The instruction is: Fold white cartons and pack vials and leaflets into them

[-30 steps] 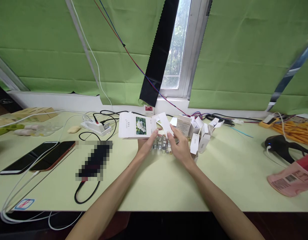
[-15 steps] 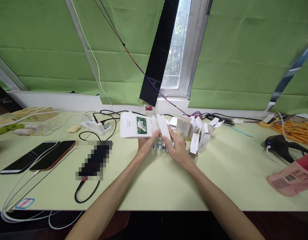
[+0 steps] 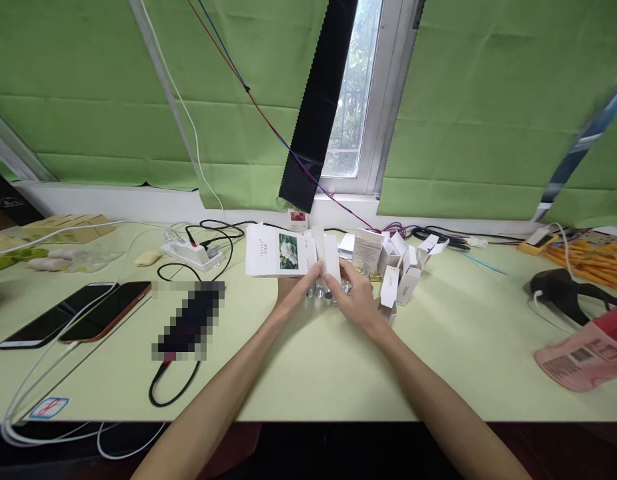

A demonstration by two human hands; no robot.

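A white carton (image 3: pixel 258 260) printed with a white flower on green leaves lies sideways in my left hand (image 3: pixel 294 292), its open end facing right. My right hand (image 3: pixel 357 297) pinches a white, folded paper-like piece (image 3: pixel 331 257) at the carton's open end. Both thumbs are close together there. I cannot tell whether the piece is a flap of the carton or separate. Several small glass vials (image 3: pixel 318 293) stand on the table just behind and below the hands, partly covered by them. Beside my right hand are small white boxes (image 3: pixel 389 287), some with open flaps.
A beige printed box (image 3: pixel 367 250) stands among the white boxes. To the left are a power strip (image 3: pixel 193 253), cables and two phones (image 3: pixel 108 310). Black glasses-like gear (image 3: pixel 563 297) and a pink pouch (image 3: pixel 583 357) lie at the right. Behind the table hang green curtains (image 3: pixel 463 120).
The carton has shifted slightly right. The white piece in my right hand has turned more upright and sits closer to the carton's open end. The arms have hardly moved.
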